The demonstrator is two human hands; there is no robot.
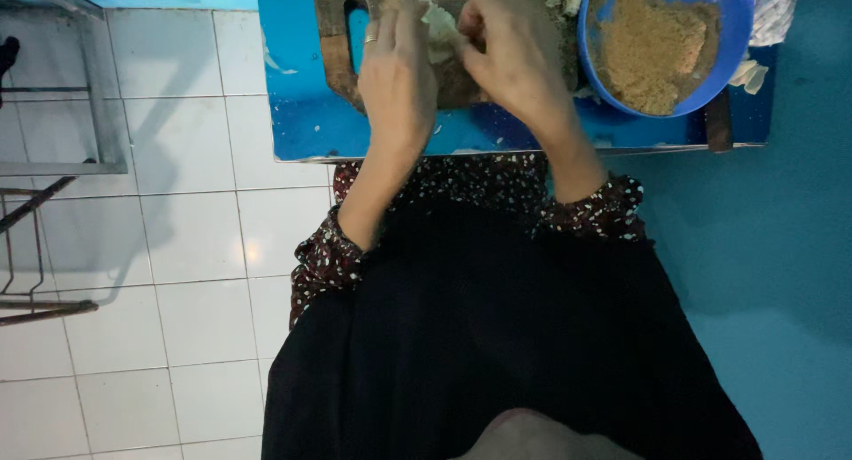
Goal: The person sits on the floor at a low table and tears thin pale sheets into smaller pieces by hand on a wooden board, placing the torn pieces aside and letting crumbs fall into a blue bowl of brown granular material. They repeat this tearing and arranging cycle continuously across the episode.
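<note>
The brown wooden cutting board (337,65) looks worn and matt, its grain dulled. It lies on the blue table (311,127), whose painted top is smooth and faintly shiny, chipped to white in spots, with a bare metal strip along the near edge. The round blue plastic bowl (737,43) is glossy at its rim and holds a coarse, crumbly brown powder (652,47). The pale shredded leaf (439,21) between the hands looks thin and limp. A smooth metal ring (370,39) gleams. The white floor tiles (195,247) are glazed and reflective.
</note>
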